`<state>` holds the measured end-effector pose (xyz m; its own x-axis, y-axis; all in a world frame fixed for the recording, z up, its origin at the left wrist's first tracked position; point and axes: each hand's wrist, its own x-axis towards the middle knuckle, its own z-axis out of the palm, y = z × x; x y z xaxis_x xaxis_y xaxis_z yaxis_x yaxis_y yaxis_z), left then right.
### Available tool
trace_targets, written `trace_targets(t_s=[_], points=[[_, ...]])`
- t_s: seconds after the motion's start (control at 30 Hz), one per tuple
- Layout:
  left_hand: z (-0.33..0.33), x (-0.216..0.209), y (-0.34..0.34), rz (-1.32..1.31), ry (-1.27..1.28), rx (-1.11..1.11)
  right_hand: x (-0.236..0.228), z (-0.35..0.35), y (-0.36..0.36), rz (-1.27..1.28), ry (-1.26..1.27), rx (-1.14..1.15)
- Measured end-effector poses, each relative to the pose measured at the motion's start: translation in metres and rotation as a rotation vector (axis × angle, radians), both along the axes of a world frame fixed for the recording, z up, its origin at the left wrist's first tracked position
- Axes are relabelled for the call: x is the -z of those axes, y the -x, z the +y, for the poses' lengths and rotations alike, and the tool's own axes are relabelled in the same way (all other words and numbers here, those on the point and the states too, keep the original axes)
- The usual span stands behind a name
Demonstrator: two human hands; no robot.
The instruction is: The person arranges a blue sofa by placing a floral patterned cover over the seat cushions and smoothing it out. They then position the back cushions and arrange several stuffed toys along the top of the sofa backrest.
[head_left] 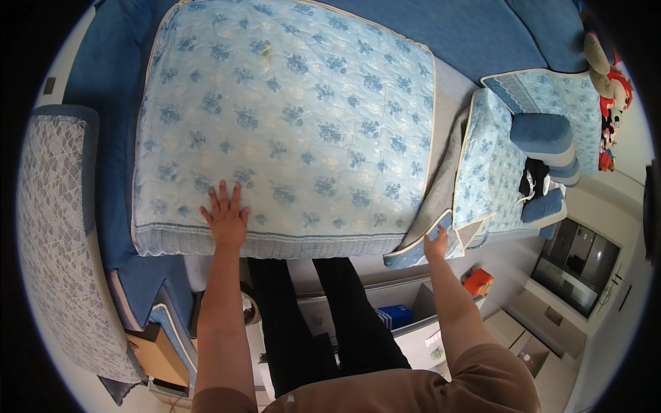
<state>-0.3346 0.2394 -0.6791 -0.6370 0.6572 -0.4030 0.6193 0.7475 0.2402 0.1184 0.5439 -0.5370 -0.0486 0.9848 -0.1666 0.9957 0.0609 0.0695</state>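
A large light-blue quilted sofa cover [303,131] with darker blue flowers and a pale ribbed border lies spread over the blue sofa seat. My left hand [227,224] rests flat on it near the front border, fingers spread. Toward the right, my right hand [435,244] is closed on the turned-up front corner of a second floral sofa cover [485,155]. That corner is folded over, and part of my fingers is hidden by the cloth. Between the two covers a strip of grey-brown underside [444,179] shows.
Blue sofa backrest [441,31] runs along the far side. A patterned cloth [58,227] drapes the left armrest. Blue cushions [540,134], a black cloth [532,180] and plush toys [615,100] sit at right. Below are a cardboard box [162,354] and an orange box [478,282].
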Motion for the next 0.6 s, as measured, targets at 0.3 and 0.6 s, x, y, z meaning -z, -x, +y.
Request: trace_targets(t_s=[0.3,0.6], points=[[-0.021,-0.020,-0.060,-0.209,0.134,-0.122,0.027,0.001,-0.057,0.083,0.284,0.097],[0.001,-0.172,-0.015,-0.463,-0.603,-0.300,-0.144,-0.051,0.221,0.658,0.493,-0.589]])
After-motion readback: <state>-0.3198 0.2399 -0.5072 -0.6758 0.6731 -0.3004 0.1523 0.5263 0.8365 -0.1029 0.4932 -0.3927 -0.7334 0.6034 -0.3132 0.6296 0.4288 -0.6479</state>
